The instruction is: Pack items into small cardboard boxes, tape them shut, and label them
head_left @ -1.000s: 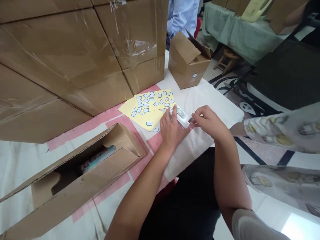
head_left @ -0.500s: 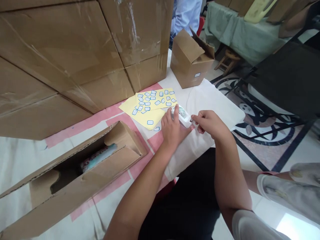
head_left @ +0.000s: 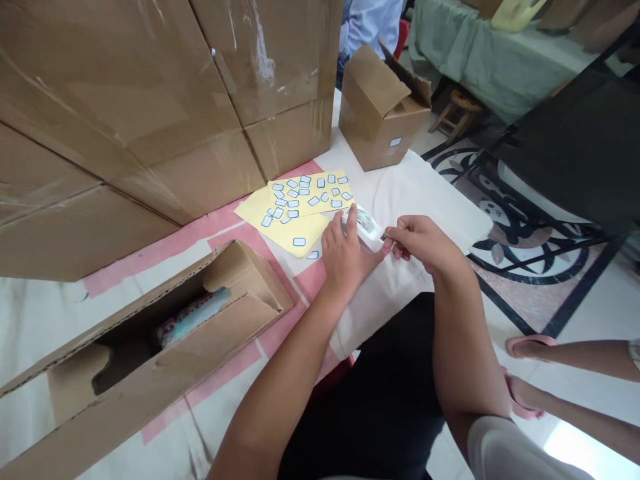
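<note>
A small white case-like item [head_left: 369,225] with a greyish-green patch on top lies at the edge of the white cloth. My left hand [head_left: 345,257] grips it from the near left side, fingers over its far edge and thumb along its near side. At its right end, my right hand [head_left: 416,241] is closed in a pinch, with a bit of something small and dark at the fingertips; its kind is hidden. Just beyond my left hand are yellow sheets [head_left: 280,230] carrying several small blue-edged labels [head_left: 299,242].
A long open carton [head_left: 250,280] with a patterned packet [head_left: 195,317] inside stands at the left. Large taped cartons [head_left: 160,100] rise behind it. An open small box [head_left: 380,127] stands at the far right of the table. Another person's legs [head_left: 575,363] are on the floor at right.
The other person's legs have shifted, and pink slippers now show. My right hand has moved slightly up; the white item looks a little tilted. The camera view has shifted slightly.
</note>
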A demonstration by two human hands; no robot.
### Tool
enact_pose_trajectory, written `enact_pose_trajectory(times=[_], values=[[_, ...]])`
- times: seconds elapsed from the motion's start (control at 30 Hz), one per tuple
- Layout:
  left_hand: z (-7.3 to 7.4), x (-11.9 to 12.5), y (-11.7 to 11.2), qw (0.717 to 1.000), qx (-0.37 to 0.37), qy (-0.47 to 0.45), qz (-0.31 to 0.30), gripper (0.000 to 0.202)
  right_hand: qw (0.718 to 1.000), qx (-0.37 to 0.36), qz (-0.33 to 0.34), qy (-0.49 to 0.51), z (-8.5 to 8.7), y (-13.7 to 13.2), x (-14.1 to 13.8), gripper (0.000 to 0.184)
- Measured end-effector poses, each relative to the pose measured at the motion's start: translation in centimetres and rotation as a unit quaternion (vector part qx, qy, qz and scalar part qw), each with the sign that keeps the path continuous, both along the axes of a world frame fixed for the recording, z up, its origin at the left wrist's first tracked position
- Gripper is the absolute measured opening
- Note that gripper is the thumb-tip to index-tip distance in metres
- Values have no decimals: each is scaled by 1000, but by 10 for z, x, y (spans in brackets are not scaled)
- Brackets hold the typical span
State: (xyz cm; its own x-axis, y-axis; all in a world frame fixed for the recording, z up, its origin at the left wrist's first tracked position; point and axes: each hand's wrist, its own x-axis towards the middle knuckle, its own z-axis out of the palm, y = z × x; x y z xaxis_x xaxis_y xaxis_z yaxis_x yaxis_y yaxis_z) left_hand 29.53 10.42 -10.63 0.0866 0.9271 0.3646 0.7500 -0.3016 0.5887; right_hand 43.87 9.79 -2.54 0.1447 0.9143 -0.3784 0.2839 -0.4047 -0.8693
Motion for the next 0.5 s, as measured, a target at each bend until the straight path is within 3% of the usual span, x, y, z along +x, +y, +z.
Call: enact_pose_trajectory(times=[0.5], values=[[-2, -1, 1, 1000, 2, -7, -5, 101, 999, 4, 10, 42, -6, -4, 6, 39]])
